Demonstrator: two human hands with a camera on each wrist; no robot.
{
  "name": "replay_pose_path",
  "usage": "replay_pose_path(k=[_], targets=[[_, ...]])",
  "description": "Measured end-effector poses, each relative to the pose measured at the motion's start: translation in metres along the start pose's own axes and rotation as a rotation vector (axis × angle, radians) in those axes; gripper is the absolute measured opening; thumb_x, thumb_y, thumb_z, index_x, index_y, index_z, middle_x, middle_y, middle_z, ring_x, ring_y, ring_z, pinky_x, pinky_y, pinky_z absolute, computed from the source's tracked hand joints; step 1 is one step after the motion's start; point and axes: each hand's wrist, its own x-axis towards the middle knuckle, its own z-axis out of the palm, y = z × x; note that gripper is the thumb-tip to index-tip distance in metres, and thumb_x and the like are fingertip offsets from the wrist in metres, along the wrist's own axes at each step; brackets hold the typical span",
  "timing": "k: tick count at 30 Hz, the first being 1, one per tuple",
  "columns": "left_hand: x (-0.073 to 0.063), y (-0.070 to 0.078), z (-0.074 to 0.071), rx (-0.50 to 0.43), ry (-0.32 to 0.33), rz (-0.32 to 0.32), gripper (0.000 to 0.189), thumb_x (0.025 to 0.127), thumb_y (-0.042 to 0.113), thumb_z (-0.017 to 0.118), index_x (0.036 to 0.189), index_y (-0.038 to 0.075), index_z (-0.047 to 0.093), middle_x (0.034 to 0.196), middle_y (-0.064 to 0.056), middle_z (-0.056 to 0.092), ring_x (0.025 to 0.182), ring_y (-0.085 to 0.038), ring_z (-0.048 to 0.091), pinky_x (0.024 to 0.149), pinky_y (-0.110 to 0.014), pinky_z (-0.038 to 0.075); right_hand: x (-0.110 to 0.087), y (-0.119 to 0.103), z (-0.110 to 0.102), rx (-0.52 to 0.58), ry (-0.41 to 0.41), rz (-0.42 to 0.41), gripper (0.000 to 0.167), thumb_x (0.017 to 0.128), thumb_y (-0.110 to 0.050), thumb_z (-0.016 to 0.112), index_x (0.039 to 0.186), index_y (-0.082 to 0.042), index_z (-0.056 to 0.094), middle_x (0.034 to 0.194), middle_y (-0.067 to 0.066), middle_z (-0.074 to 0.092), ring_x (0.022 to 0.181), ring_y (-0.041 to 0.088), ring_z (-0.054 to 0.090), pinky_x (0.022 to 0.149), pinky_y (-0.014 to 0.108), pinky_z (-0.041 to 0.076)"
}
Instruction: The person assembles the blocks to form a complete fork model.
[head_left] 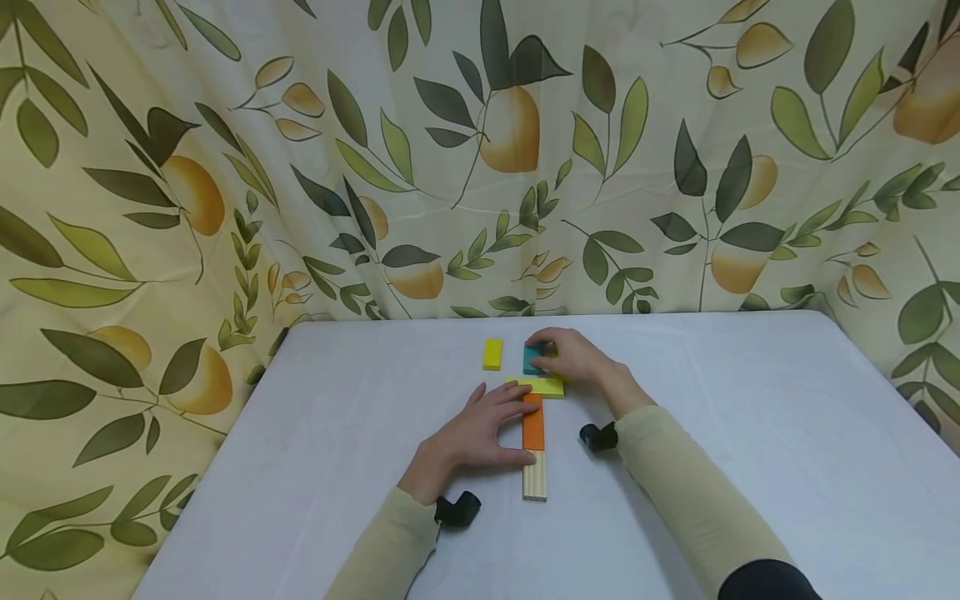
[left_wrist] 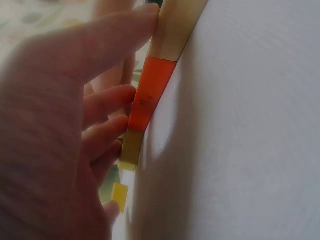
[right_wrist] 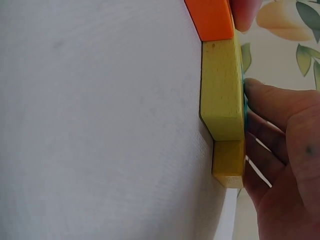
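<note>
A plain wooden block (head_left: 535, 477), an orange block (head_left: 533, 427) and a yellow-green block (head_left: 551, 387) lie joined end to end, the yellow-green one crosswise at the far end. My left hand (head_left: 480, 429) lies beside this row with spread fingers. Its thumb touches the wooden block, and its fingertips reach the orange and yellow-green blocks. Beyond the crosswise block, my right hand (head_left: 573, 358) pinches a teal block (head_left: 531, 357) with thumb and fingers. In the right wrist view a darker yellow block (right_wrist: 228, 156) sits behind the yellow-green one, partly under that hand.
A loose yellow block (head_left: 492, 354) stands left of the teal one, apart from the row. All lie on a white-covered table (head_left: 360, 375). Behind it hangs a curtain (head_left: 450, 225) with a fruit and leaf print.
</note>
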Motion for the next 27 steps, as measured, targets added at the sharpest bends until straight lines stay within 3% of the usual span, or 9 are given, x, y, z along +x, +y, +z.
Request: replay_pose_path(k=[27], targets=[[-0.0003,-0.0003,0.0008,0.003,0.008,-0.004,0.078,0.087,0.065,0.065,0.153,0.029,0.046,0.165,0.007,0.026,0.152,-0.014,0.015,0.120,-0.056,0.011,-0.0069,-0.0042,0.0022,0.001,-0.010,-0.022,0.033,0.095,-0.016,0.070,0.126,-0.005,0.068,0.131,0.014,0.063,0.119,0.033,0.056,0.109,0.054,0.038]])
